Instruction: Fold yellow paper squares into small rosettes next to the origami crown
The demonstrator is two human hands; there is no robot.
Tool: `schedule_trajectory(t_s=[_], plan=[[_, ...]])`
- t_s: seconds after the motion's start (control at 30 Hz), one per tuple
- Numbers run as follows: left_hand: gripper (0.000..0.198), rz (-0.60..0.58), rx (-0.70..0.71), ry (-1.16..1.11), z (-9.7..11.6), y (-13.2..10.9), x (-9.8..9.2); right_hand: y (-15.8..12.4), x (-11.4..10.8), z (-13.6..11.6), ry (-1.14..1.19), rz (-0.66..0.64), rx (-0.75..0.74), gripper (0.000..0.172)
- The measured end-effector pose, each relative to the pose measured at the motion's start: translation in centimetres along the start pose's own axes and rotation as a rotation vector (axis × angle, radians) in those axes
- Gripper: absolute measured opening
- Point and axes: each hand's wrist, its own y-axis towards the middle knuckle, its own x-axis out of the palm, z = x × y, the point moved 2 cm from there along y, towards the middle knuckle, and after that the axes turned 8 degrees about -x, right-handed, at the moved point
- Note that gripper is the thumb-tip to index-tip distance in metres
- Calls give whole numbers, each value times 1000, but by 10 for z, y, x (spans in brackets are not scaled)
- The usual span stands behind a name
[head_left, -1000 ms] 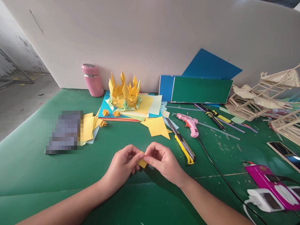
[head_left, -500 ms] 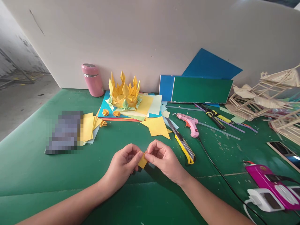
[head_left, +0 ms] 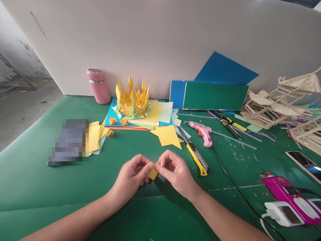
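Between my hands is a small folded piece of yellow paper [head_left: 152,174], one corner pointing down toward me. My left hand [head_left: 134,174] pinches its left side between thumb and fingers. The thumb and fingertips of my right hand [head_left: 175,172] are closed on its upper right edge; the fingers partly hide the folds. Beyond the hands lies a cut yellow paper sheet [head_left: 167,135]. Right of it a yellow box cutter [head_left: 197,157] rests with its blade pointing away. Farther back stands a folded yellow paper crown [head_left: 132,100] with green paper pieces round its base and small folded paper roses [head_left: 124,122] in front.
A pink glue gun [head_left: 204,134] trails a black cord along the right. A pink flask [head_left: 99,87] stands back left, near yellow paper sheets [head_left: 94,137]. A magenta power strip [head_left: 283,194], a phone [head_left: 303,165] and a wooden stick model [head_left: 265,107] are at the right.
Both hands keep nearly the same place and grip on the folded yellow paper. The view has shifted very slightly; the objects on the table have not moved.
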Motion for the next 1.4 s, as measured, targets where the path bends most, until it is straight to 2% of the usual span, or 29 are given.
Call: schedule_trajectory(t_s=[0.17, 0.33, 0.57, 0.77, 0.9, 1.13, 1.4], plan=[[34, -27, -30, -108, 2, 2, -1, 2, -3, 2, -20, 103, -10, 28], [33, -9, -66, -99, 0, 2, -1, 2, -3, 2, -41, 66, -4, 23], [35, 14, -74, -78, 3, 1, 0, -1, -2, -1, -192, 23, -117, 5], [32, -14, -18, -39, -2, 2, 1, -2, 0, -7, -323, 32, -235, 2], [33, -22, -36, -47, -4, 2, 2, -3, 1, -10, -425, 24, -362, 10], [34, -36, -82, -70, 2, 1, -3, -4, -2, -12, -505, -25, -560, 13], [35, -98, -65, -77, 2, 2, -6, -4, -2, -13, -533, -38, -589, 18]])
